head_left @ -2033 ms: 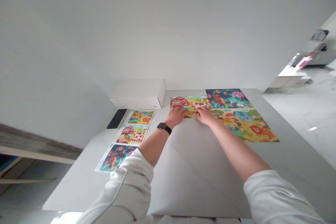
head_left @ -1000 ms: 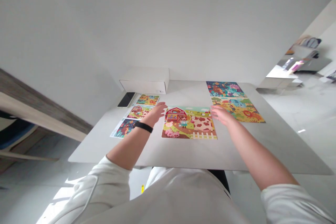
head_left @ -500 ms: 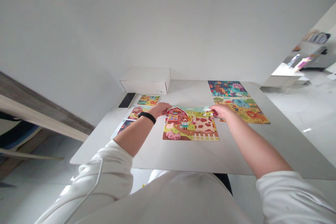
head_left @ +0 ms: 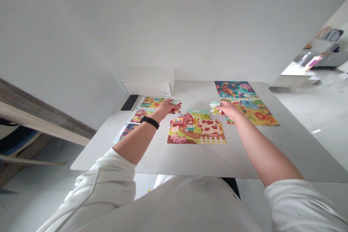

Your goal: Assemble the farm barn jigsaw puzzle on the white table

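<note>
A farm jigsaw puzzle (head_left: 197,130) with a cow, pigs and a red barn lies on the white table, its two far corners open. Beyond its far left corner, my left hand (head_left: 166,107) pinches a puzzle piece (head_left: 177,106) showing part of the red barn roof. My right hand (head_left: 227,109) grips another puzzle piece (head_left: 215,106), pale blue and green, just off the far right corner. Both pieces are apart from the puzzle. Fingertips of both hands are partly hidden by the pieces.
On the right lie a savanna puzzle (head_left: 257,110) and a dark blue puzzle (head_left: 235,89). Small picture cards (head_left: 141,115) line the left side beside a phone (head_left: 129,102). A white box (head_left: 149,81) stands against the wall. The table's front edge (head_left: 201,177) is near my body.
Both hands have moved away from the farm puzzle's far corners, each taking a corner piece with it. Gaps now show at those corners.
</note>
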A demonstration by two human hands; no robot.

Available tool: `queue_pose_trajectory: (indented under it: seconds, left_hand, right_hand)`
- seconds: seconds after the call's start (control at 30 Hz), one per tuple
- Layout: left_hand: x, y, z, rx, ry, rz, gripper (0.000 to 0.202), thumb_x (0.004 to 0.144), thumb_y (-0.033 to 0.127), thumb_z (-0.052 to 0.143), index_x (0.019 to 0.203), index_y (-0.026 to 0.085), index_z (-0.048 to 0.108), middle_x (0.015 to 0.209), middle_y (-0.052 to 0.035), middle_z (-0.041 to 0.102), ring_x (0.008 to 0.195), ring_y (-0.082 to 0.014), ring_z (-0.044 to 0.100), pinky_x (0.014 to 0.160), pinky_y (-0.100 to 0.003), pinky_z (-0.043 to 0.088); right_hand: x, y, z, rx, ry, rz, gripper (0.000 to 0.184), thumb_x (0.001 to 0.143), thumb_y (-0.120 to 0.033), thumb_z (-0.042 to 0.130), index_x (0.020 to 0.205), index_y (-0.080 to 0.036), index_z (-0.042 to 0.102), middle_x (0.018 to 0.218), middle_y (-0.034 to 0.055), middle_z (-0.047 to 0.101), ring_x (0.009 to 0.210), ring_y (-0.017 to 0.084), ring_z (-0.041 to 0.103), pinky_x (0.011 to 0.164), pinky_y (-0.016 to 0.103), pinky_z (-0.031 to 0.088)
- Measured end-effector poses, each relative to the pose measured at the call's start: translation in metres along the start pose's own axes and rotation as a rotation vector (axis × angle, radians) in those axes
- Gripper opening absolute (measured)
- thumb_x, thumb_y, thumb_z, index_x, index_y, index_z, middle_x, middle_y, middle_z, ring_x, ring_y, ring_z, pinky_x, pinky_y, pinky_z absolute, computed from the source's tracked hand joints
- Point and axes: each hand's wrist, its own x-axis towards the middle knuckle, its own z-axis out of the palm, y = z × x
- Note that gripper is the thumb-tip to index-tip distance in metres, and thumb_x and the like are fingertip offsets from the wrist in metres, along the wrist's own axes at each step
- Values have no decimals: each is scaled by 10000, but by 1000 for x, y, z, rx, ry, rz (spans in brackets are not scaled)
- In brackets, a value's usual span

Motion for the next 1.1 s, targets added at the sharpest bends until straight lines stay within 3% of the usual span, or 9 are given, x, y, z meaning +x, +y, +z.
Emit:
queue_pose_trajectory:
  seconds: [0.1,0.2,0.37,0.5,0.67,0.77,0.83,1.0,1.1]
  left_hand:
    - [-8,5,16,-151,-193,22,469,777,183,918,1172,174,666,936,-67,771,774,-164,748,673,-255,578]
    - [-13,3,26,-106,-320,46,472,824,223,887,1239,181,668,1017,-86,780,833,-167,754,740,-278,603]
    - [-12,-12,21,501,-109,31,458,723,138,889,1146,181,719,803,-4,722,717,-149,684,622,-220,513]
    - [-10,-18,19,533,-123,61,517,718,132,872,1211,194,729,809,9,725,705,-147,681,625,-221,504]
    - [-7,-12,30,751,-219,193,530,807,204,827,1325,202,719,1047,-74,793,938,-229,763,816,-301,597]
    - [-6,-9,37,949,-176,344,532,783,231,856,1306,210,758,1288,-133,754,1243,-325,700,1066,-367,548]
    - [-5,-7,42,1035,-189,417,569,800,271,851,1353,195,743,1366,-165,721,1312,-358,663,1145,-396,500]
    - [7,-1,58,1056,-333,441,654,758,324,890,1378,202,725,1283,-147,754,1209,-334,713,1052,-349,532]
    - [20,6,67,1065,-349,386,645,694,323,934,1302,196,761,1172,-133,779,1115,-324,735,941,-320,547]
  right_hand:
    - [-3,-11,17,24,-122,1,491,874,-412,861,1287,-197,707,1083,99,802,816,183,724,691,255,557]
    - [-7,-18,36,-349,-114,-43,437,902,-389,846,1283,-208,734,1144,112,803,932,230,755,789,284,567]
    - [-9,-20,46,-800,-24,-107,502,974,-410,759,1414,-173,709,1383,200,718,1237,328,709,1011,342,530]
    - [-4,-23,47,-888,-31,-134,576,997,-417,725,1508,-163,649,1482,215,657,1312,329,676,1094,346,496]
    - [9,-33,52,-977,-170,-168,607,894,-475,837,1428,-216,715,1460,196,672,1274,345,692,1060,369,523]
    - [20,-40,52,-988,-200,-151,663,747,-465,958,1343,-249,764,1438,187,684,1212,350,720,1009,377,551]
    - [28,-44,49,-969,-228,-155,653,672,-432,1005,1264,-252,796,1379,173,722,1172,343,736,977,367,561]
    - [44,-50,40,-887,-375,-144,359,718,-392,967,1021,-253,834,1091,87,830,1003,289,771,847,311,564]
    - [46,-51,41,-794,-396,-124,347,758,-383,938,1056,-244,830,1090,69,840,963,259,773,810,287,558]
